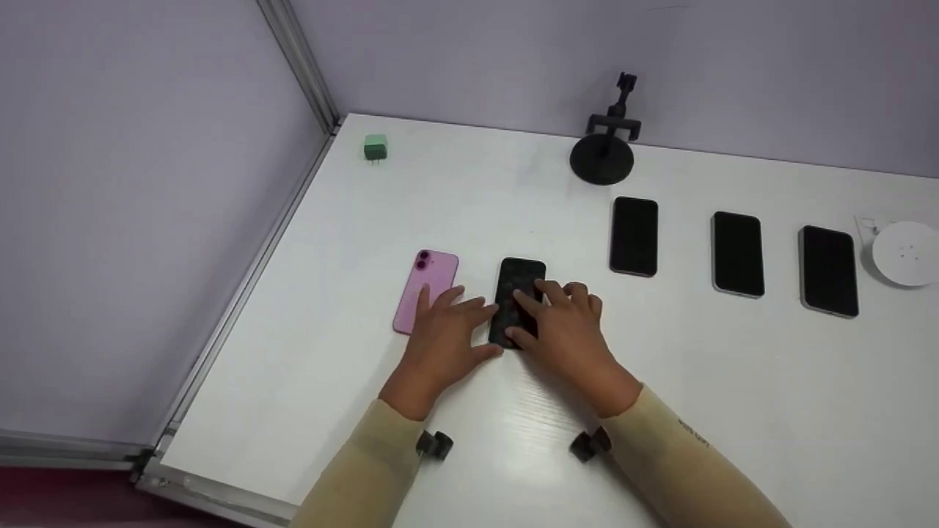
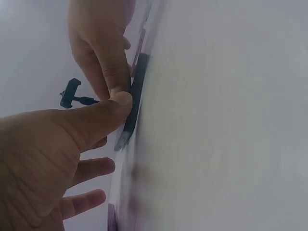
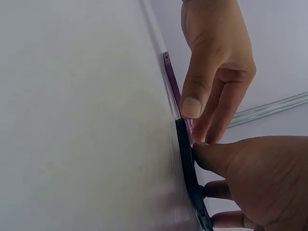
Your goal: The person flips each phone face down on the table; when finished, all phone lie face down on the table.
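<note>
A black phone lies on the white table between both hands. My right hand reaches over it from the right, thumb and forefinger on its upper face and other fingers by its right edge. On the left side my left hand is spread, fingertips right at the phone's edge and thumb by its lower corner. Part of the phone is hidden under the right fingers. A pink phone lies back up, its lower part partly covered by the left hand. In the right wrist view the black phone shows edge-on, lying along the table.
Three dark phones lie in a row to the right: a near one, a middle one and a far one. Behind them stands a black phone stand. A white disc sits far right, a green charger plug back left.
</note>
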The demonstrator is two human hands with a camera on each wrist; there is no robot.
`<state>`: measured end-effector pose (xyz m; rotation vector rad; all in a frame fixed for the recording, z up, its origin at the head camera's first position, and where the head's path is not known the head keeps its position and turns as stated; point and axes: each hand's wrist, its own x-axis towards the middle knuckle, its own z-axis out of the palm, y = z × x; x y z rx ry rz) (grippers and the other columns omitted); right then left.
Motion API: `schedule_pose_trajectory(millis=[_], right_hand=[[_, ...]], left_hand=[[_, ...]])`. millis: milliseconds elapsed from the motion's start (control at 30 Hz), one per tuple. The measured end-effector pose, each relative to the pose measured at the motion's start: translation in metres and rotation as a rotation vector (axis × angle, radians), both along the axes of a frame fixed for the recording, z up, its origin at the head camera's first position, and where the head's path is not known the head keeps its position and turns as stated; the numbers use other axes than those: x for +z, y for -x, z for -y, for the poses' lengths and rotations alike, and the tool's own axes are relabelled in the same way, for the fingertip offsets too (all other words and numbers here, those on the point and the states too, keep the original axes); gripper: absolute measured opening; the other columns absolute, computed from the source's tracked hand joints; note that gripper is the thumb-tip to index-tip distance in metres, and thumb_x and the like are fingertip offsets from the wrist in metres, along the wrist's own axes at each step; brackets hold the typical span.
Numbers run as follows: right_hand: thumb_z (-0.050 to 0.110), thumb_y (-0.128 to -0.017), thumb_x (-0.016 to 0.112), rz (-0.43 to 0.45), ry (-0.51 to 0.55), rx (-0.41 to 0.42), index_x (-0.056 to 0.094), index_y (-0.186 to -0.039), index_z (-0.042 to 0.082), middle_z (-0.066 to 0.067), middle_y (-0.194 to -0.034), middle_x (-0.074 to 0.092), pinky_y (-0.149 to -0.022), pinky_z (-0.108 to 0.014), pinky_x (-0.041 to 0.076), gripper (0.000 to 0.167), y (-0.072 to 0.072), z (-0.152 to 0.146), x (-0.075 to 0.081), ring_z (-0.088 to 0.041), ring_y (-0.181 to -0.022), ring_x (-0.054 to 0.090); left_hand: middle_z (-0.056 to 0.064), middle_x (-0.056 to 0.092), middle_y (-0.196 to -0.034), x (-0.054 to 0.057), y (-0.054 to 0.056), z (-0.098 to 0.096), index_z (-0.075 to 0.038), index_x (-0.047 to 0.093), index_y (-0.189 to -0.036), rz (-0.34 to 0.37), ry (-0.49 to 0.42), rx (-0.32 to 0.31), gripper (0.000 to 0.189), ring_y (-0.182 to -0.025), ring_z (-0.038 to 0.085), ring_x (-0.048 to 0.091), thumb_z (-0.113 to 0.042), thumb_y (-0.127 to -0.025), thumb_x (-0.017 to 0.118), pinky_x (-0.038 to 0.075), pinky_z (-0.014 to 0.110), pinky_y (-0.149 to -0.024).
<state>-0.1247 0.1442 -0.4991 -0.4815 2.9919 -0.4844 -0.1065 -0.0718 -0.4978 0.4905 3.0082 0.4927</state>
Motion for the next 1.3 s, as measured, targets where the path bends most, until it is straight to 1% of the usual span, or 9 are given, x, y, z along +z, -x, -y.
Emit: schedule_pose_trajectory(millis=[200,367,700,800,900,1000,1067,1167,1300], right_hand=[[0.055,-0.103,0.071,-0.006,0.012,0.013,0.062,-0.157,0.025,-0.014,-0.165,0.052,-0.108,-0.063,0.035,0.062,0.001,0.000,0.001,-0.046,-0.139,0.045],[0.054,-0.103,0.071,-0.013,0.020,0.015,0.062,-0.157,0.024,-0.014,-0.165,0.051,-0.108,-0.064,0.035,0.062,0.001,-0.002,0.002,-0.047,-0.140,0.045],[0.052,-0.103,0.073,-0.023,0.049,0.035,0.062,-0.157,0.021,-0.016,-0.164,0.052,-0.109,-0.064,0.034,0.063,-0.001,-0.004,-0.001,-0.046,-0.140,0.044],[0.052,-0.103,0.073,-0.020,0.058,0.046,0.064,-0.155,0.020,-0.016,-0.163,0.053,-0.110,-0.064,0.034,0.062,0.002,-0.008,-0.002,-0.046,-0.141,0.044],[0.047,-0.103,0.075,-0.030,0.094,0.056,0.066,-0.153,0.019,-0.015,-0.161,0.055,-0.112,-0.065,0.035,0.058,0.011,-0.016,0.000,-0.046,-0.143,0.044],[0.034,-0.104,0.076,-0.061,0.152,0.068,0.067,-0.151,0.016,-0.013,-0.160,0.058,-0.115,-0.066,0.036,0.052,0.027,-0.029,0.004,-0.046,-0.142,0.048],[0.024,-0.103,0.078,-0.062,0.166,0.096,0.065,-0.153,0.015,-0.013,-0.162,0.057,-0.117,-0.068,0.037,0.053,0.039,-0.037,0.009,-0.047,-0.142,0.049],[0.015,-0.098,0.081,-0.009,0.126,0.180,0.060,-0.158,0.018,-0.012,-0.168,0.052,-0.120,-0.070,0.037,0.064,0.056,-0.047,0.017,-0.047,-0.145,0.048],[0.016,-0.093,0.088,0.108,0.031,0.307,0.055,-0.162,0.023,-0.010,-0.175,0.042,-0.122,-0.072,0.034,0.077,0.072,-0.054,0.026,-0.048,-0.149,0.043]], left_hand=[[0.000,0.067,-0.154,-0.005,0.004,-0.005,-0.027,0.069,-0.150,0.035,-0.021,-0.028,0.060,-0.160,0.031,0.043,-0.050,-0.096,0.082,0.015,0.071,-0.133],[0.002,0.063,-0.159,-0.003,0.004,-0.009,-0.027,0.068,-0.151,0.044,-0.003,-0.056,0.056,-0.162,0.031,0.040,-0.049,-0.101,0.076,0.013,0.070,-0.134],[0.007,0.061,-0.160,-0.005,0.000,-0.012,-0.027,0.072,-0.146,0.025,0.022,-0.092,0.046,-0.161,0.032,0.041,-0.046,-0.104,0.073,0.015,0.068,-0.134],[0.007,0.061,-0.161,-0.006,0.000,-0.013,-0.028,0.072,-0.146,0.023,0.025,-0.095,0.046,-0.161,0.031,0.041,-0.047,-0.104,0.072,0.015,0.068,-0.134],[0.007,0.061,-0.161,-0.006,0.000,-0.013,-0.030,0.071,-0.147,0.022,0.027,-0.101,0.046,-0.161,0.031,0.041,-0.048,-0.104,0.072,0.015,0.069,-0.134],[0.007,0.061,-0.161,-0.007,0.001,-0.012,-0.031,0.072,-0.147,0.017,0.027,-0.102,0.046,-0.161,0.031,0.042,-0.048,-0.104,0.073,0.016,0.070,-0.133],[0.007,0.061,-0.160,-0.007,0.001,-0.011,-0.032,0.072,-0.146,0.016,0.021,-0.097,0.046,-0.161,0.031,0.042,-0.047,-0.103,0.074,0.016,0.070,-0.133],[0.007,0.062,-0.159,-0.008,0.001,-0.009,-0.032,0.072,-0.146,0.018,0.008,-0.093,0.045,-0.161,0.032,0.042,-0.046,-0.103,0.074,0.017,0.070,-0.133],[0.007,0.062,-0.160,-0.008,0.000,-0.009,-0.032,0.072,-0.146,0.020,-0.004,-0.096,0.046,-0.161,0.032,0.042,-0.046,-0.103,0.074,0.017,0.070,-0.133]])
